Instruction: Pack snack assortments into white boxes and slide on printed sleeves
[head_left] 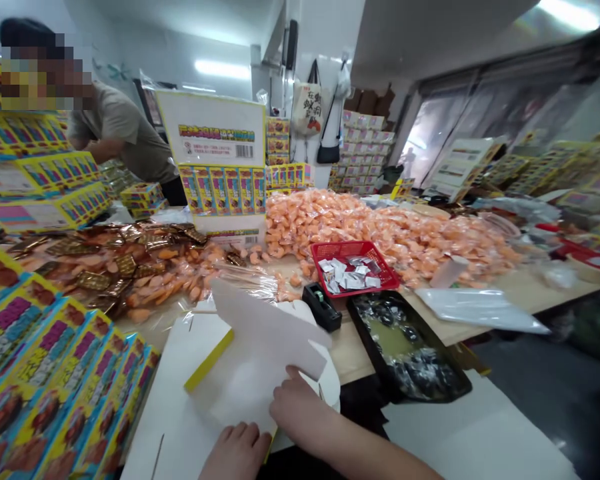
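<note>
A white cardboard box [240,390] with yellow side panels lies partly folded before me, its far flap raised. My left hand [237,450] has its fingers curled over the near edge of the box. At the right side, my right hand [300,403] grips the box wall, its index finger against the raised flap. Under the box are flat white cardboard sheets [173,380]. A black tape dispenser [323,307] stands just beyond the right hand. The undersides of both hands are hidden.
A red basket [393,270] holds white sachets. Beside it, a black tray [447,390] holds wrapped dark pieces. Orange wrapped items [330,217] are heaped behind. Colourful boxes [45,373] stack at the left; a person [125,127] stands beyond a tall display box [223,193].
</note>
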Demonstrator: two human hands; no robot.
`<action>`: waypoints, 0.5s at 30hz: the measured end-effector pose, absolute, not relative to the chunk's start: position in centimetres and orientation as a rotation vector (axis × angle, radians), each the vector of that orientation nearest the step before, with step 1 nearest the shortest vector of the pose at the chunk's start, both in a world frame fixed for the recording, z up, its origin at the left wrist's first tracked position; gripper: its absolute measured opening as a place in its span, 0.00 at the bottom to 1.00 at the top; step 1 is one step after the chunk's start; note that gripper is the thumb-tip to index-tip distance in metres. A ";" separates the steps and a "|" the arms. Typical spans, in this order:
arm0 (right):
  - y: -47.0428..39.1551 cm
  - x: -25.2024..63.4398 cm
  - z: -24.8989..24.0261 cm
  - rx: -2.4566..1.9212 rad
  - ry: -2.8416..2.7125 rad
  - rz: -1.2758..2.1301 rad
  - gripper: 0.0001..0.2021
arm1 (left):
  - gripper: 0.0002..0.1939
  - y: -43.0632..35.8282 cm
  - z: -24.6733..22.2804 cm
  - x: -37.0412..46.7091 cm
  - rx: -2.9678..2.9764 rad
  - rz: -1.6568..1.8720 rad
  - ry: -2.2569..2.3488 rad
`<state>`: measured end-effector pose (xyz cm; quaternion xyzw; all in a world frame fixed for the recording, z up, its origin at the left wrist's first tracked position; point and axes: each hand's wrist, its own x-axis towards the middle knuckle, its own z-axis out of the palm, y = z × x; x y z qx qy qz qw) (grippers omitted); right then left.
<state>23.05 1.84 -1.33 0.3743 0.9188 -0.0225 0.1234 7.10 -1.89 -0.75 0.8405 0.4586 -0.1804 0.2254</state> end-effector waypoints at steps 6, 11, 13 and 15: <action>-0.4 27.5 0.5 1.388 3.498 0.039 0.12 | 0.22 -1.6 -1.1 7.5 2.267 -0.445 1.336; 4.2 32.8 0.6 2.266 3.323 -0.023 0.07 | 0.23 -1.9 -2.2 6.1 2.273 -0.276 1.282; 9.1 32.3 0.1 2.283 3.049 -0.224 0.09 | 0.21 -2.3 -3.8 5.5 2.328 -0.183 1.261; 14.9 30.2 -0.5 2.216 2.867 -0.357 0.12 | 0.19 -2.5 -5.7 5.2 2.381 -0.133 1.262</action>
